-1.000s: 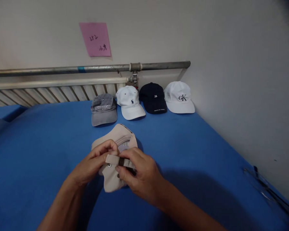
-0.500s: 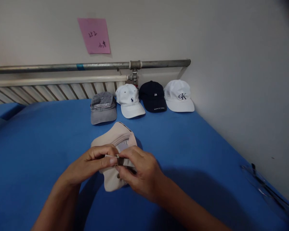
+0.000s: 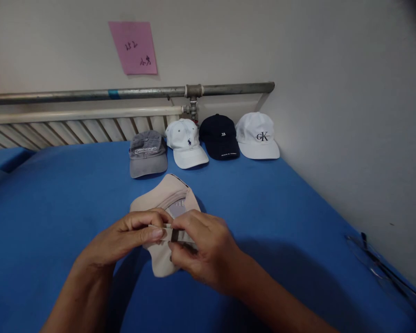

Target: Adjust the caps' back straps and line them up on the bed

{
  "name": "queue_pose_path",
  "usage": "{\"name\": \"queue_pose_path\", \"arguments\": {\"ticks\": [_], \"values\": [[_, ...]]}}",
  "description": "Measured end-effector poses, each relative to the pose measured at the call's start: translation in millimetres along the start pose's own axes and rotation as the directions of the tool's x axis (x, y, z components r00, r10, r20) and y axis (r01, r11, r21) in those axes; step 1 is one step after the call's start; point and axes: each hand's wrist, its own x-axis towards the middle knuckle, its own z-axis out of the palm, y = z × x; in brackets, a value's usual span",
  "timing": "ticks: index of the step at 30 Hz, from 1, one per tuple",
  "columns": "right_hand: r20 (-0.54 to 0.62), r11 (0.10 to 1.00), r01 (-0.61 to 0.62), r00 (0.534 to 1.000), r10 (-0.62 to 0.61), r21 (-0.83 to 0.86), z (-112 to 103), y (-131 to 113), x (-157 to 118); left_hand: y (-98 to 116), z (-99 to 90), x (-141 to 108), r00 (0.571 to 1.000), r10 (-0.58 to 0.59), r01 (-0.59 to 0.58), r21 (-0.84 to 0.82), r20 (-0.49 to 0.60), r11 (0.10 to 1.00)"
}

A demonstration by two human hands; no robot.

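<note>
Narrow beige cloth strap (image 3: 167,234) pinched twice

Its end, uncovered a second earlier, got squeezed under the thumb of the bare left hand (image 3: 123,237). Curved-brim beige fabric cap (image 3: 161,193) was held over blue cloth (image 3: 90,194); at the flat dark buckle (image 3: 175,235), the strap was pinched by the bare right hand (image 3: 210,247), so probably kept steady.

I am facing a pale, dim wall (image 3: 222,41); a pink note (image 3: 135,53) is hanging at upper left above a pipe (image 3: 145,93) and radiator (image 3: 65,132), and a blue surface (image 3: 62,194) is filling the bottom.
</note>
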Motion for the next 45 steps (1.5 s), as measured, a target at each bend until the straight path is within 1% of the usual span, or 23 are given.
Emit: {"name": "queue_pose_path", "arguments": {"ticks": [3, 5, 8, 12, 15, 17, 21, 24, 29, 32, 34, 36, 38, 40, 41, 43, 45], "values": [[0.015, 0.999, 0.016, 1.000, -0.016, -0.040, 0, 0, -1, 2, 0.0, 0, 1.000, -0.001, 0.001, 0.019, 0.022, 1.000], [0.041, 0.999, 0.004, 0.999, -0.002, -0.054, -1, -1, -1, 3, 0.1, -1, 1.000, -0.014, 0.013, 0.027, 0.023, 1.000], [0.067, 0.998, -0.016, 0.998, 0.020, -0.062, -2, -1, 0, 4, -0.6, -3, 0.999, -0.038, 0.038, 0.032, -0.003, 0.999], [0.064, 0.998, -0.032, 0.997, 0.036, -0.057, -4, 0, 0, 2, -3.9, -5, 0.996, -0.064, 0.066, 0.024, -0.061, 0.998], [0.048, 0.997, -0.078, 0.996, 0.079, -0.014, -5, 3, 0, 1, -5.9, -6, 0.992, -0.085, 0.087, 0.018, -0.093, 0.996], [0.049, 0.993, -0.113, 0.993, 0.112, 0.030, -5, 4, 0, 1, -6.4, -6, 0.992, -0.085, 0.087, 0.018, -0.093, 0.996], [0.052, 0.979, -0.168, 0.985, 0.163, 0.119, -4, 5, 0, 2, -6.8, -4, 0.996, -0.074, 0.075, 0.024, -0.055, 0.997], [0.036, 0.970, -0.169, 0.986, 0.165, 0.177, -3, 6, 0, 0, -7.8, -3, 0.997, -0.075, 0.075, 0.022, -0.035, 0.997], [0.005, 0.976, -0.131, 0.991, 0.133, 0.175, 0, 8, -1, -6, -8.4, 0, 0.998, -0.018, 0.016, -0.034, -0.066, 0.999], [0.000, 0.977, -0.130, 0.991, 0.132, 0.171, 2, 10, -2, -6, -8.5, 0, 0.998, -0.014, 0.012, -0.038, -0.055, 0.999], [0.001, 0.973, -0.145, 0.989, 0.148, 0.178, 2, 11, -2, -6, -9.1, 0, 0.998, -0.019, 0.017, -0.042, -0.056, 0.999], [0.015, 0.961, -0.195, 0.981, 0.195, 0.197, 1, 12, -1, -6, -10.0, -1, 0.995, -0.027, 0.022, -0.052, -0.096, 0.998], [0.040, 0.938, -0.261, 0.965, 0.259, 0.227, 0, 12, 0, -6, -10.3, -2, 0.982, -0.054, 0.043, -0.064, -0.182, 0.997], [0.085, 0.908, -0.314, 0.949, 0.303, 0.276, -2, 13, 1, -6, -9.6, -1, 0.956, -0.113, 0.094, -0.081, -0.270, 0.992], [0.107, 0.894, -0.332, 0.943, 0.314, 0.301, -2, 13, 1, -6, -8.9, -1, 0.946, -0.142, 0.126, -0.072, -0.290, 0.989], [0.138, 0.876, -0.351, 0.936, 0.323, 0.330, -3, 13, 2, -5, -7.1, 1, 0.945, -0.178, 0.186, 0.003, -0.276, 0.983], [0.155, 0.877, -0.354, 0.935, 0.320, 0.325, -2, 14, 2, -3, -5.4, 2, 0.955, -0.194, 0.215, 0.074, -0.223, 0.974]]}}
